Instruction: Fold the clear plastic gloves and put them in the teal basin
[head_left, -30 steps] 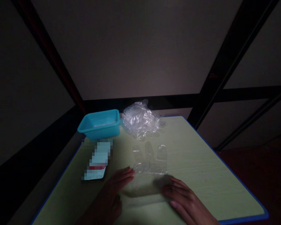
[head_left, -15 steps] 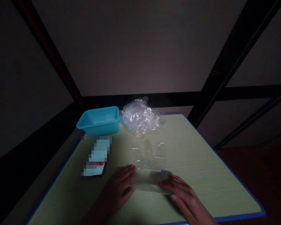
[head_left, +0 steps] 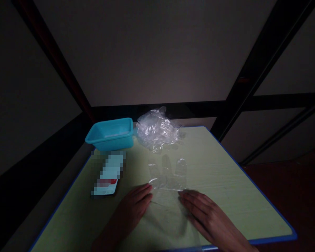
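A clear disposable plastic glove (head_left: 167, 175) lies on the table, its finger parts pointing away from me. A crease runs across it between my hands, and the see-through lower part stretches toward the front edge, where its outline is faint. My left hand (head_left: 132, 206) is closed at the left end of the crease, thumb and fingers together on the film. At the right end, my right hand (head_left: 206, 211) has its fingers pressed together on the glove's edge; its thumb is mostly hidden.
Behind the glove sits a crumpled heap of clear plastic gloves (head_left: 159, 131). A blue plastic basket (head_left: 114, 141) stands at the back left, with a phone (head_left: 111, 175), partly pixelated, in front of it. The pale table (head_left: 233, 199) has a blue rim and meets a wall panel (head_left: 157, 52).
The glove's lower part, raised between my hands before, now lies down toward the front edge. My left thumb has closed against the fingers, and my right hand has shifted slightly up to the crease.
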A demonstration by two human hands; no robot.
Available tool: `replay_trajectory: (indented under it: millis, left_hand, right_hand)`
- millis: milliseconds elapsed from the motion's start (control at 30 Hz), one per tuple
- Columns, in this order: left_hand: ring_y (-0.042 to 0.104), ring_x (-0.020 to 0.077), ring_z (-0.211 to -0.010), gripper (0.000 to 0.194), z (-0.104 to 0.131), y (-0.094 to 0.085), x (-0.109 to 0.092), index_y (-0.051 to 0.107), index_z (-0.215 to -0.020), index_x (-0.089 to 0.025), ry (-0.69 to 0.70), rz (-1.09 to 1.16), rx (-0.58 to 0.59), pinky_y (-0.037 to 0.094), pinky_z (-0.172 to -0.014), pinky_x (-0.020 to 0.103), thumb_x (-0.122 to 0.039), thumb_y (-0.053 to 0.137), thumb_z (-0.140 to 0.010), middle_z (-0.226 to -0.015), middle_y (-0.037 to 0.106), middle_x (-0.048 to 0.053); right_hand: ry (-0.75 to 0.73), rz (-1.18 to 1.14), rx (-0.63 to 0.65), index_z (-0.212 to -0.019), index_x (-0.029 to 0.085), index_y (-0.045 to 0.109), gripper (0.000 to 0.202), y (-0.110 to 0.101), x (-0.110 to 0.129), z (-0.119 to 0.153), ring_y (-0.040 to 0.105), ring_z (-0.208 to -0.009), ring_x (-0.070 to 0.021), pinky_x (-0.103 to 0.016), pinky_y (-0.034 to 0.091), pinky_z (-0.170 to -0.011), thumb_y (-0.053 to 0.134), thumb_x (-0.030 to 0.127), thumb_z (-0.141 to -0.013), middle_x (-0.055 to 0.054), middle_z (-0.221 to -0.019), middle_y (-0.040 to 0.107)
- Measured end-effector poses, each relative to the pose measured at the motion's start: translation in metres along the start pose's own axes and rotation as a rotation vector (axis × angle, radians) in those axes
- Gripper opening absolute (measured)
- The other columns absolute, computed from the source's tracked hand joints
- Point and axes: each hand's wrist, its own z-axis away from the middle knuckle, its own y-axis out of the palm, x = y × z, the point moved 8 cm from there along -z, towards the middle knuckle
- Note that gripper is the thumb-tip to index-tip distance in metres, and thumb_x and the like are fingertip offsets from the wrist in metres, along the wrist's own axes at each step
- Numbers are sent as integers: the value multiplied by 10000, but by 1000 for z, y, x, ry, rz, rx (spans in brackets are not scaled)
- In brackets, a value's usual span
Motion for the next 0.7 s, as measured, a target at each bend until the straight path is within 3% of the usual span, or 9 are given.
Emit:
replay_trajectory:
  millis: [367,700]
  left_hand:
    - [608,193,-1041,267,0,2,2,627,-1039,-151,-23,48,71,529,-883,333,-128,387,-924,-1124,669,79]
    - [630,181,-977,272,-11,-1,20,652,-1060,-205,-146,322,164,515,-847,323,-143,445,-894,-1054,701,55]
  right_hand:
    - [-9,31,-4,-1221,127,579,339,1,-4,-9,588,-1091,-219,-352,513,-927,444,211,-922,-80,-1211,627]
    - [57,-163,75,-1220,188,573,335,-1,-15,-13,595,-1063,-202,-389,489,-927,379,216,-949,-68,-1162,656]
